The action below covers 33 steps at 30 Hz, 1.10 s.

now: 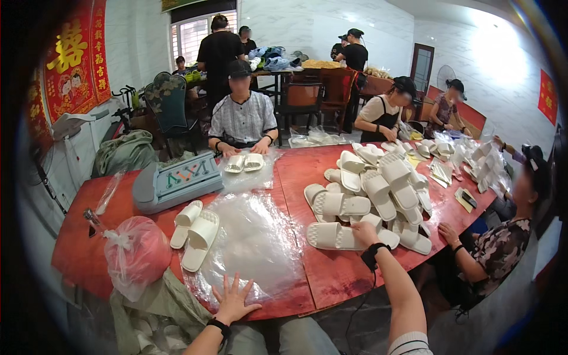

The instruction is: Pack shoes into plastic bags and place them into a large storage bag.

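Observation:
My left hand (235, 300) lies flat with its fingers spread on a stack of clear plastic bags (251, 236) at the table's near edge. Left of the stack, partly over its edge, rests a pair of cream slippers (200, 241), side by side. My right hand (365, 234) reaches to the near side of a big heap of cream slippers (381, 189). Its fingers close on a slipper (326, 236) lying sideways at the front of the heap; the fingertips are partly hidden.
The red table (290, 195) bears a grey-blue case (177, 183) and a pink bundle in a clear bag (137, 251). Opposite, a person in a patterned shirt (242, 118) has hands beside another slipper pair (244, 163). More people sit along the right side.

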### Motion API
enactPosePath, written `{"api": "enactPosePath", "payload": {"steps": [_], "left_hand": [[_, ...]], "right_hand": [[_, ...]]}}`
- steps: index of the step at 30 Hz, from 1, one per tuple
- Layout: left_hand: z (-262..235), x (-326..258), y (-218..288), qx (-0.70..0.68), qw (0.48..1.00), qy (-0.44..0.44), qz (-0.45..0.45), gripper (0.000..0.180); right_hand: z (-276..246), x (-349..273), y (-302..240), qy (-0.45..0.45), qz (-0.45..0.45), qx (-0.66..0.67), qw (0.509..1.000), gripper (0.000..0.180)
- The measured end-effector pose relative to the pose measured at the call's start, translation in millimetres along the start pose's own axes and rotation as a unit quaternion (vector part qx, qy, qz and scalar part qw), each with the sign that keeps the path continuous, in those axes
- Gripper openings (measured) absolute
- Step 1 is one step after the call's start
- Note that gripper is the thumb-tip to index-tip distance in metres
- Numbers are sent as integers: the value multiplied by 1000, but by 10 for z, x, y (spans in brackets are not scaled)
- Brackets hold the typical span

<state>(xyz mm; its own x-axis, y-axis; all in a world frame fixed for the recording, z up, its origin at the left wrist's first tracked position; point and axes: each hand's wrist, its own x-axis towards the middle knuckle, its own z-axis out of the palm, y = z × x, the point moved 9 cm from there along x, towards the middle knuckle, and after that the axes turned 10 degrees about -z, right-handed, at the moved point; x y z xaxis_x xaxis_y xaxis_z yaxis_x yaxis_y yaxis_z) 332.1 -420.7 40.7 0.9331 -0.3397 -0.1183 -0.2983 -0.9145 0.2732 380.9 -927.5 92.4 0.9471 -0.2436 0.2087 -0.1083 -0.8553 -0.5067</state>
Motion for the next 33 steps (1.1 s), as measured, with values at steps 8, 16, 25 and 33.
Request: {"api": "enactPosePath", "payload": {"steps": [8,16,25,33], "left_hand": [[65,-13,-17,5,1000,-9,3,94],[24,-23,-4,11,1000,3,-5,91],[33,-32,-19,8,1000,12,1,91],[86,18,-30,12,1000,8,8,93]], "right_hand": [[171,161,-336,65,-88,-140,984,13],[568,424,-385,-91,-161,-30,982,13],[876,212,-674,-148,-233,-89,957,33],[383,162,-1184,-33,-240,-31,970,11]]}}
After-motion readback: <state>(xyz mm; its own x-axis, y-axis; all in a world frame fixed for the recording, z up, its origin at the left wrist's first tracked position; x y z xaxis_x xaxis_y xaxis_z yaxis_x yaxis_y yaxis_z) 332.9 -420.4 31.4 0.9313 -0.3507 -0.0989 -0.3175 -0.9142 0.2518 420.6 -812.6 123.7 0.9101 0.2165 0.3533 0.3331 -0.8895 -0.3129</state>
